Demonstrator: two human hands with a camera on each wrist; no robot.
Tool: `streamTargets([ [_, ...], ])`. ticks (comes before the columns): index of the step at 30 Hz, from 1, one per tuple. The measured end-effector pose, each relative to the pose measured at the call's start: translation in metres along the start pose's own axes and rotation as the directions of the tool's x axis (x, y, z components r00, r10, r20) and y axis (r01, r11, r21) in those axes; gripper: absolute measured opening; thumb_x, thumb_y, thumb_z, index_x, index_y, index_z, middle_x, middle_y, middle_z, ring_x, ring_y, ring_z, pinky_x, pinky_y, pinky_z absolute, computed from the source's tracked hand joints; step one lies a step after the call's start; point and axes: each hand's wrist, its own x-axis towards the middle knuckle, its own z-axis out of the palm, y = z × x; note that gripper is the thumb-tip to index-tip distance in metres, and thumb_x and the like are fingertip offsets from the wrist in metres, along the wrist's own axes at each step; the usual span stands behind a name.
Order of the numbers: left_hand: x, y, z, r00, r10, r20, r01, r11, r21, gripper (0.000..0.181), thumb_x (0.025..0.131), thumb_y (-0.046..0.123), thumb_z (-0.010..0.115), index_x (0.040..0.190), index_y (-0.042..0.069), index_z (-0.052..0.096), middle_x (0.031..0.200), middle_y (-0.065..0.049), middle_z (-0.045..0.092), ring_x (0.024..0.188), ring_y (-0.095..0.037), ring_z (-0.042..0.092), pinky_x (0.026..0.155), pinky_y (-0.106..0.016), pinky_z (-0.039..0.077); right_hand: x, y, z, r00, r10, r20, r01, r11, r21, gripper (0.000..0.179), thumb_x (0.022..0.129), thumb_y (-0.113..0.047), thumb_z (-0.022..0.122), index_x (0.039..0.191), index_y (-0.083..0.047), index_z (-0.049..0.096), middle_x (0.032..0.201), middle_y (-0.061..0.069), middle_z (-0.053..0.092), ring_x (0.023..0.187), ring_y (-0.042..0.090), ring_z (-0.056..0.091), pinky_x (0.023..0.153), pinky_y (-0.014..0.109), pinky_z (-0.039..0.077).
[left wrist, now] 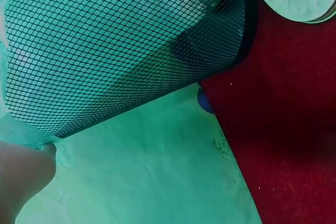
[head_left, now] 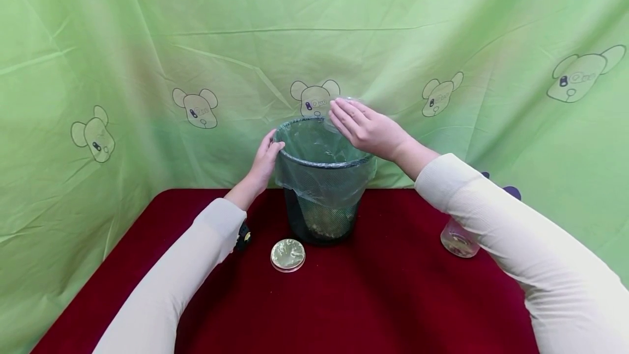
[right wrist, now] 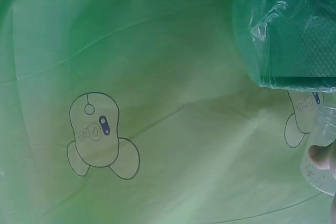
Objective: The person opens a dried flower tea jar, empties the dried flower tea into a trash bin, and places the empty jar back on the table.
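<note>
A black mesh wastebasket [head_left: 321, 225] stands upright on the table, lined with a thin clear bag [head_left: 329, 184] folded over its rim. My left hand [head_left: 262, 161] grips the rim on the left side, over the bag. Above the opening's right side, my right hand [head_left: 368, 129] holds a clear plastic cup [right wrist: 316, 176]. In the head view the hand hides most of that cup. Small specks cling to the cup's bottom in the right wrist view. Some pale contents show low in the basket through the mesh.
A round gold-coloured lid or tin [head_left: 287, 254] lies in front of the basket. A clear container [head_left: 459, 239] stands at right, partly behind my sleeve, with purple round parts [head_left: 512, 193] nearby. A black object with yellow [head_left: 243, 235] sits beside my left sleeve. Green cloth [head_left: 236, 15] hangs behind.
</note>
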Motion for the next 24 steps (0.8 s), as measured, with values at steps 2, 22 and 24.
streamTargets([
  [2,0.0002,-0.0005,-0.0003,1.000,0.002,0.002,-0.001,1.000,-0.003,0.066,0.095,0.016,0.048,0.153,0.001,0.020,0.158,-0.014,0.021,0.144,-0.024,0.019,0.115,-0.033,0.017,0.0009,-0.0018,-0.0004,1.000,-0.006,-0.015,0.006,1.000,0.002,0.036,0.102,0.006,0.031,0.125,0.010,0.059,0.128,0.026,0.057,0.121,0.035,0.054,0.102,0.041,0.041],
  [22,0.0002,-0.0025,0.0004,1.000,0.021,-0.003,-0.021,1.000,-0.020,0.064,0.095,0.015,0.047,0.152,0.000,0.022,0.156,-0.014,0.025,0.143,-0.024,0.022,0.114,-0.032,0.019,0.0034,-0.0038,-0.0047,1.000,-0.009,-0.023,0.009,1.000,-0.011,0.039,0.103,0.005,0.027,0.123,0.009,0.061,0.129,0.026,0.057,0.120,0.035,0.055,0.101,0.041,0.042],
  [24,0.0004,-0.0026,0.0004,1.000,0.029,-0.001,-0.029,0.999,-0.024,0.064,0.095,0.016,0.047,0.152,0.000,0.023,0.156,-0.014,0.027,0.142,-0.024,0.023,0.114,-0.032,0.019,0.0025,-0.0031,-0.0056,1.000,-0.002,-0.019,0.002,1.000,-0.006,0.040,0.103,0.006,0.027,0.123,0.009,0.060,0.128,0.026,0.057,0.119,0.035,0.055,0.101,0.041,0.042],
])
